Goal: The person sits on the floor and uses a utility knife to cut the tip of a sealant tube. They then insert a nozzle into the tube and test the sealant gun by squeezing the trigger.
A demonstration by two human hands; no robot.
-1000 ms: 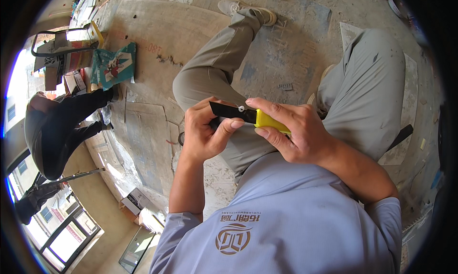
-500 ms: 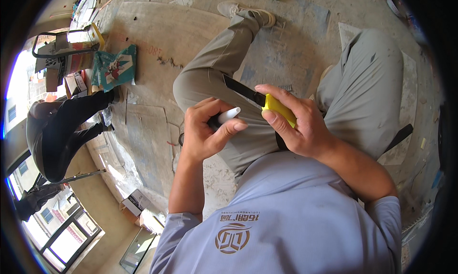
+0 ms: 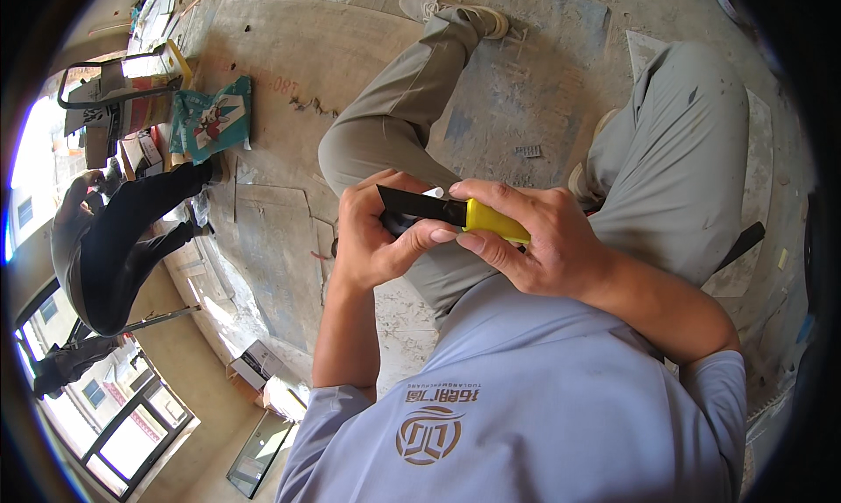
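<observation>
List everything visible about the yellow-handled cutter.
The cutter has a flat black blade with an angled end and a yellow handle, plastic by its look. The blade is out, pointing left and slightly up in the picture. The right hand holds the handle; the blade overlaps a white-tipped tube in the left hand. Blade contact is unclear.

Your right hand point(image 3: 547, 240) holds a yellow-handled cutter with a long, flat black blade point(image 3: 457, 211), extended and pointing left, slightly upward. Behind it, at your left hand point(image 3: 372, 232), a slim white tube point(image 3: 434, 192) shows only one end.
</observation>
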